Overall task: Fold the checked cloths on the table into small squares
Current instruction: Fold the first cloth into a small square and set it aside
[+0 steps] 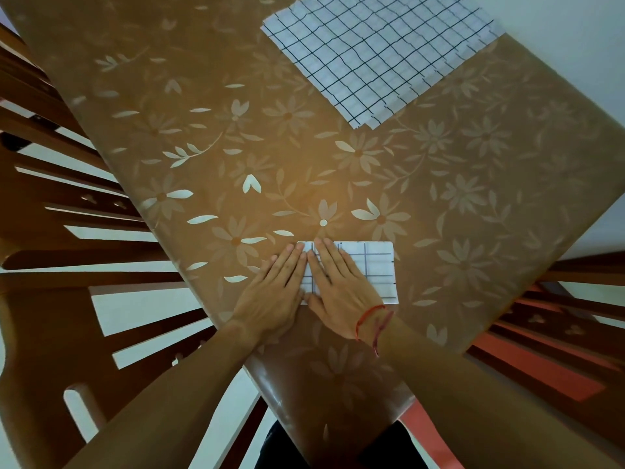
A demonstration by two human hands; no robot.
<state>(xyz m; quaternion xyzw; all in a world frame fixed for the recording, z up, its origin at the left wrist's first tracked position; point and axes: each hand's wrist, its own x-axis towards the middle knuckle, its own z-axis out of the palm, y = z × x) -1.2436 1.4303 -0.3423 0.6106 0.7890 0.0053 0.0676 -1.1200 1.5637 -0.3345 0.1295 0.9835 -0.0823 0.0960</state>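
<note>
I see both hands flat, fingers straight. The left hand (274, 292) lies at the left edge of the folded checked cloth (375, 269) and the right hand (338, 282) presses on it. This cloth lies near on the surface (236, 164); unfolded checked cloths (378, 52) lie far right.

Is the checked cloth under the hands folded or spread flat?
Folded: the near cloth is a small rectangle showing few checks, with the right hand flat on it.

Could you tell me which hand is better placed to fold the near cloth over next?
Probably the right hand: it lies on the cloth nearest the uncovered right end, while the left hand pins the left edge.
</note>
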